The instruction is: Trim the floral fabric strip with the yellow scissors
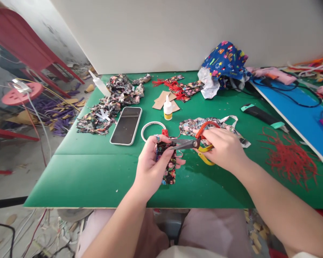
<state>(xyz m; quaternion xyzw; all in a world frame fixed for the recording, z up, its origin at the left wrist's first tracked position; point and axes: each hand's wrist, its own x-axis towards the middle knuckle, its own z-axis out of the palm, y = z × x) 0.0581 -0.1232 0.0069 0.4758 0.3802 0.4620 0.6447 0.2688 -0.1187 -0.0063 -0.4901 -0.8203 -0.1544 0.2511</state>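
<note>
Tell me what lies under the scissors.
Under the scissors lies patterned fabric on the green table. The right hand covers the yellow handle's underside and whatever sits beneath.

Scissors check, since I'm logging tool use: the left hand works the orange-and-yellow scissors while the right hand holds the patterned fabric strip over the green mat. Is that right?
Not quite: the hands are swapped. In the head view the right hand works the orange-and-yellow scissors, while the left hand holds the patterned fabric strip over the green mat.

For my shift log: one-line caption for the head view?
Left hand holds a patterned fabric piece while right hand works scissors at it over a green table.
</note>
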